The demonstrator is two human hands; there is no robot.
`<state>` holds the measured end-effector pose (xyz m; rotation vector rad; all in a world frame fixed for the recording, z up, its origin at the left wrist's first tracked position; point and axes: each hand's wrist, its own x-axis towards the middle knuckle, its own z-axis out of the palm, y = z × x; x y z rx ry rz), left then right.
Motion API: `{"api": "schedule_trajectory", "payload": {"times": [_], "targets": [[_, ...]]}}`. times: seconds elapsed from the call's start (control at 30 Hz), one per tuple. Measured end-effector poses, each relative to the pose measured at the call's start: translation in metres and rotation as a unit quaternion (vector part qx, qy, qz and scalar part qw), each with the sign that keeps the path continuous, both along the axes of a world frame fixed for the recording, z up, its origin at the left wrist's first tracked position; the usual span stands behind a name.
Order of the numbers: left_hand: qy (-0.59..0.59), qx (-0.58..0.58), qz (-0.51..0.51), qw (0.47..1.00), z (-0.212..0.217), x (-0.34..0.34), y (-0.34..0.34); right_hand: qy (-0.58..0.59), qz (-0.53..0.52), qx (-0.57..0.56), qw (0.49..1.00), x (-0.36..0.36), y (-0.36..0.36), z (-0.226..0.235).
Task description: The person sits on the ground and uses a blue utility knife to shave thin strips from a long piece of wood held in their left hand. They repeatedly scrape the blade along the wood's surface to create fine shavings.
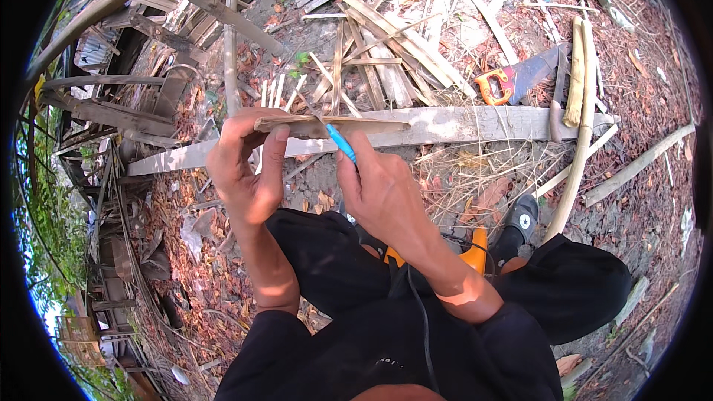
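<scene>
The left hand point(249, 171) is clamped around the end of a flat, rough bamboo strip point(334, 126), held level above the lap, while the right hand point(382, 193) pinches a blue pen point(342, 142) with its tip against the strip's edge. Beyond lie a pale plank point(475, 122), split bamboo slats point(394, 52), an orange-handled handsaw point(520, 78) and dry leaf-strewn ground point(646, 200)

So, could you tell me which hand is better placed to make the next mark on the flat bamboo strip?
The right hand. It already grips the blue pen, whose tip rests against the bamboo strip. The left hand is clamped around the strip's end, holding it level, so it is busy steadying.
</scene>
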<state>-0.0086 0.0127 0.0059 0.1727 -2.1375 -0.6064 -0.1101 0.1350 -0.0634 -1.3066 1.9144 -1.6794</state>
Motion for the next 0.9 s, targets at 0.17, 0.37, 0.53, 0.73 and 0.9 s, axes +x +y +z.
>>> {"api": "schedule_trajectory", "payload": {"times": [0.17,0.37,0.53,0.73,0.9], "targets": [[-0.015,-0.011,-0.013,1.0,0.001,0.006,0.001,0.041,-0.02,0.043,0.998,-0.008,-0.009,-0.025],[0.001,0.004,-0.027,1.0,0.001,0.002,-0.001,0.072,-0.056,0.124,0.988,-0.02,-0.012,-0.076],[-0.027,-0.012,-0.033,0.999,0.003,0.005,0.005,0.056,-0.097,0.274,0.955,-0.041,-0.022,-0.176],[-0.016,0.007,-0.026,1.0,0.001,0.005,0.0,0.069,-0.15,0.355,0.92,-0.068,-0.039,-0.298],[-0.021,0.018,0.072,0.997,-0.002,0.019,-0.012,0.078,-0.117,0.373,0.917,-0.066,-0.049,-0.32]]}}
